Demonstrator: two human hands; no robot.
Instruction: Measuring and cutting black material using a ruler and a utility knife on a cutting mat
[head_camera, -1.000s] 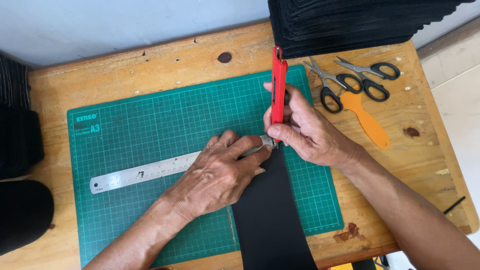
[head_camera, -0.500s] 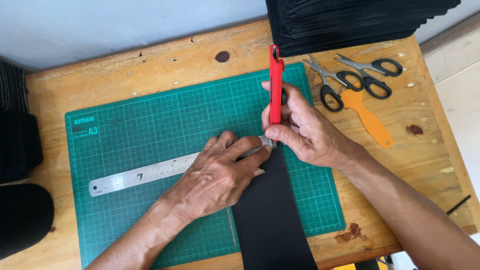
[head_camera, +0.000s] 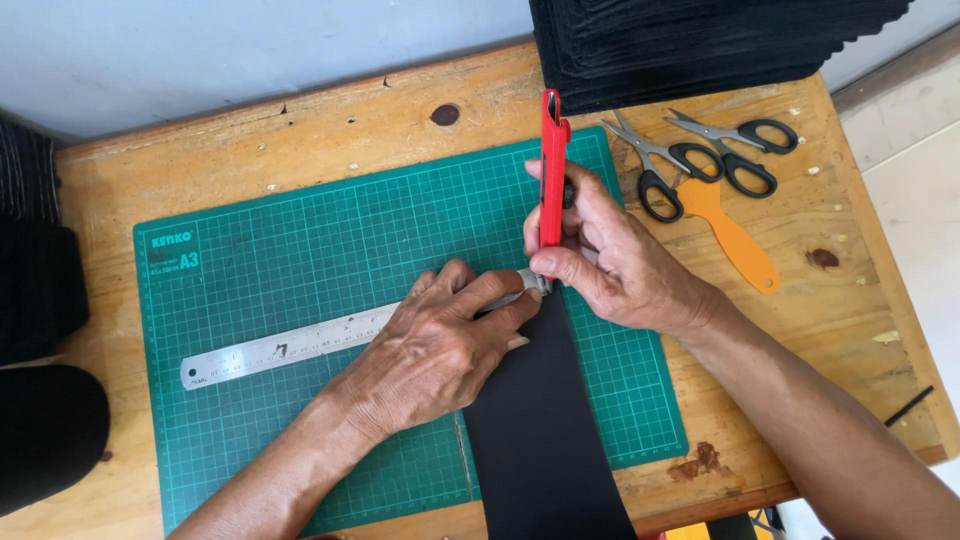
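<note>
At frame centre the right hand (head_camera: 620, 265) is clamped around a red knife (head_camera: 551, 170), its long axis running up-frame and its tip apparently at the ruler (head_camera: 300, 345) end. The left hand (head_camera: 435, 350) presses flat, fingers spread, on ruler and black strip (head_camera: 540, 430). The strip lies below the grip, running toward the bottom edge across the green mat (head_camera: 300, 230) on the desk (head_camera: 250, 150). Scissors (head_camera: 700, 160) sit upper right.

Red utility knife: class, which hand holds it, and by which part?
The right hand grips the red utility knife around the lower part of its handle, near the blade end. The left hand presses the steel ruler flat onto the black strip.
</note>
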